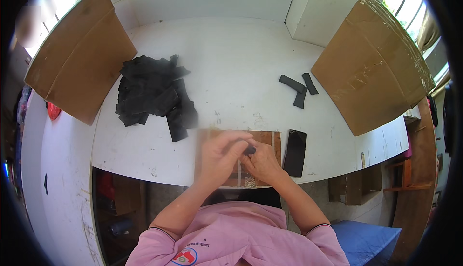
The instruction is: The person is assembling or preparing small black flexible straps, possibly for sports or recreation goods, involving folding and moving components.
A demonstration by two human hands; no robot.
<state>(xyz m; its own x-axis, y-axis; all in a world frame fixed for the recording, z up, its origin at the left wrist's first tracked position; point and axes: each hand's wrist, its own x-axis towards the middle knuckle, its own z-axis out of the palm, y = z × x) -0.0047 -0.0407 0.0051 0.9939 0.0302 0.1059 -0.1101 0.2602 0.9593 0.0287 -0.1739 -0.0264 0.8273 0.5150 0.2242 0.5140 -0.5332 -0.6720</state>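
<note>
Both my hands meet above a brown board at the table's front edge. Between them is a small black cloth piece (250,150), mostly covered by fingers. My left hand (223,151) is closed on it, thumb pressed along its top. From the other side the fingers of my right hand (264,163) grip the same piece. The brown board (271,143), crossed by pale strips, lies under my wrists. Left of the hands is a heaped pile of flat black cloth pieces (148,90). Farther right rest 3 narrow black folded strips (292,83).
A black phone (295,153) lies right of the board. Upright cardboard panels stand at the left (82,56) and right (374,68) of the white table (226,78). A low white board (212,0) runs along the back. Below at right are a cardboard box (359,189) and something blue (364,239).
</note>
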